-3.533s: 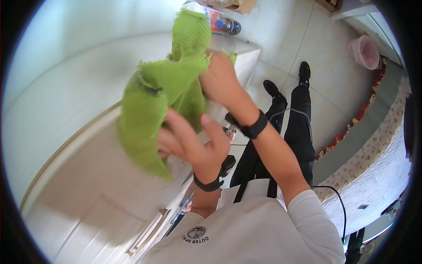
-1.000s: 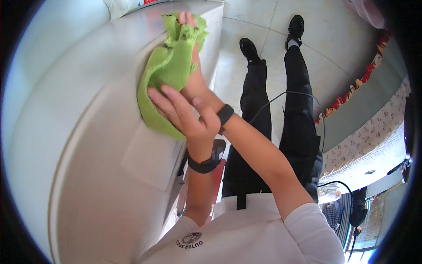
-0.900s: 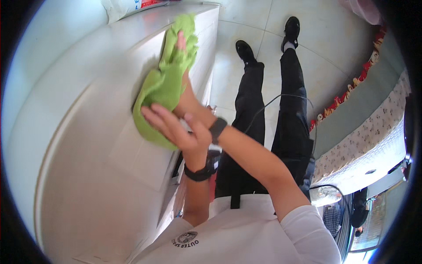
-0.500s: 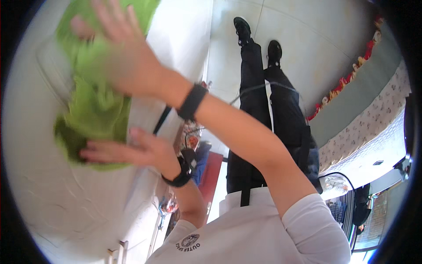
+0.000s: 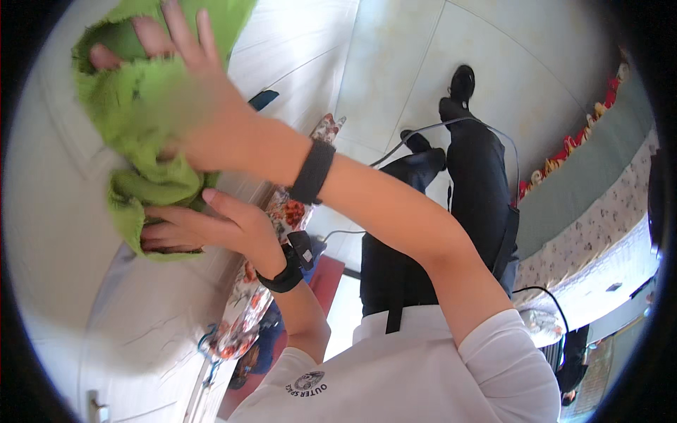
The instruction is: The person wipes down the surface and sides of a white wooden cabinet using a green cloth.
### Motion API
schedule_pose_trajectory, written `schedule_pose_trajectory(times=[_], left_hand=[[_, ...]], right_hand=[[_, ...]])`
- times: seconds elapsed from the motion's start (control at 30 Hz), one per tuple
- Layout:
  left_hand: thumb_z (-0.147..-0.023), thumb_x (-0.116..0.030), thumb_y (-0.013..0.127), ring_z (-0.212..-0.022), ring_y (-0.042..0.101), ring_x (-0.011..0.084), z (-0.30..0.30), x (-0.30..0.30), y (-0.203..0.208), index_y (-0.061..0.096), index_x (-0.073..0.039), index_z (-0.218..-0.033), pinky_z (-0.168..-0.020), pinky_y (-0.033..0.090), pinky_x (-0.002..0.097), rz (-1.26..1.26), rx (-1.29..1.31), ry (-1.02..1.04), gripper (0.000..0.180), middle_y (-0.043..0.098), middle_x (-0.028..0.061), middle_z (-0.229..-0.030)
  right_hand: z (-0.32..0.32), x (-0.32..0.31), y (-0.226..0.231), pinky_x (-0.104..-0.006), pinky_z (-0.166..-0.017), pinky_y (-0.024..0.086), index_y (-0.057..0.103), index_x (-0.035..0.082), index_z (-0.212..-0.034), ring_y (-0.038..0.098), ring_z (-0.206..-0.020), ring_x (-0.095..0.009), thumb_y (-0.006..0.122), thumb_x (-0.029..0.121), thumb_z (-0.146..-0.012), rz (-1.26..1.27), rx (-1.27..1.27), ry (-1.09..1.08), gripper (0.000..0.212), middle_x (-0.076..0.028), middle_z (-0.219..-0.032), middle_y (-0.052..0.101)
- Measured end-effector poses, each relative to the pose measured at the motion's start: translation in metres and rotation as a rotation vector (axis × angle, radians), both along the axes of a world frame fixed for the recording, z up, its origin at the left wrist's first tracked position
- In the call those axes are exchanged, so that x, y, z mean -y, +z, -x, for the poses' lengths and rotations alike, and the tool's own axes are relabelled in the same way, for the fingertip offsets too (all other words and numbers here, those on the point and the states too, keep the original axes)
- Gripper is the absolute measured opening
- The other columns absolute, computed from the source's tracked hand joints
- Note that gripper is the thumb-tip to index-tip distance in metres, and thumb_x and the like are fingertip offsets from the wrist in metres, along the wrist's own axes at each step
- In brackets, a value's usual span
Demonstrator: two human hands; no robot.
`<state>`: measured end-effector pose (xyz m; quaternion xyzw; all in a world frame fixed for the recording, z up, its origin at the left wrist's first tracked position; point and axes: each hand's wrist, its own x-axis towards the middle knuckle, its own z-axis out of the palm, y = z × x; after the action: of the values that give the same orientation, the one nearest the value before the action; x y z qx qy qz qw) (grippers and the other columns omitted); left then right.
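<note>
A bright green cloth [image 5: 134, 106] lies crumpled against a white panelled surface on the left, its folds bunched between my hands. My right hand [image 5: 211, 116] stretches across the upper part of the cloth, fingers spread and pressing on it; the back of this hand is partly blurred. Lower down, my left hand [image 5: 226, 225] has its fingers tucked into a fold at the cloth's lower end. Its thumb rests along the cloth's edge, and the fingertips are partly hidden by the fabric. Black bands circle both wrists.
A flower-patterned cloth [image 5: 240, 317] hangs beside the white panel [image 5: 63, 296]. A grey cable [image 5: 423, 129] loops past my legs above the tiled floor [image 5: 395, 42]. At the right stands a bed-like edge with a grey-green cover [image 5: 585, 183] and red trim. Another person [image 5: 575, 359] appears far right.
The green cloth is more bunched, with folds now around the fingers of both hands. My right hand has shifted slightly. My legs have stepped to a different stance.
</note>
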<state>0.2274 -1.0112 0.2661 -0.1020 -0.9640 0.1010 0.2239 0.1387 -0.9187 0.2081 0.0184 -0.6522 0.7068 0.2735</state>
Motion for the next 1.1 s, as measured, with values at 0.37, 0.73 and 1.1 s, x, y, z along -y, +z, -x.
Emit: schedule_pose_trajectory(times=[0.37,0.73,1.1], left_hand=[[-0.087,-0.06,0.046,-0.131,0.005,0.0648,-0.001,0.008,-0.204,0.014,0.006,-0.147,-0.103,0.0,0.0706,-0.052,-0.143,0.216,0.095,0.01,0.0412,-0.147],[-0.08,-0.037,0.064,-0.105,0.046,0.0389,0.007,0.01,-0.279,0.057,-0.011,-0.125,-0.084,0.034,0.0508,0.002,-0.055,0.157,0.052,0.051,0.0149,-0.127],[-0.088,-0.03,0.061,-0.12,0.035,0.0553,-0.022,0.053,-0.175,0.04,0.013,-0.129,-0.108,0.021,0.0567,-0.317,-0.589,0.277,0.063,0.041,0.0389,-0.127]], right_hand=[[-0.018,0.029,-0.236,-0.0663,-0.111,0.001,0.047,0.014,-0.138,0.007,-0.14,-0.054,0.059,0.05,-0.083,-0.204,0.007,-0.059,0.067,-0.027,-0.152,0.018],[-0.001,0.024,-0.324,-0.0465,-0.08,0.042,0.064,0.003,-0.1,0.057,-0.089,-0.035,0.063,0.021,-0.083,-0.393,-0.304,-0.074,0.025,-0.013,-0.095,0.064],[-0.004,0.023,-0.14,-0.0576,-0.108,0.024,0.053,0.005,-0.132,0.043,-0.122,-0.045,0.064,0.017,-0.079,-0.456,-0.52,-0.185,0.056,-0.025,-0.128,0.05]])
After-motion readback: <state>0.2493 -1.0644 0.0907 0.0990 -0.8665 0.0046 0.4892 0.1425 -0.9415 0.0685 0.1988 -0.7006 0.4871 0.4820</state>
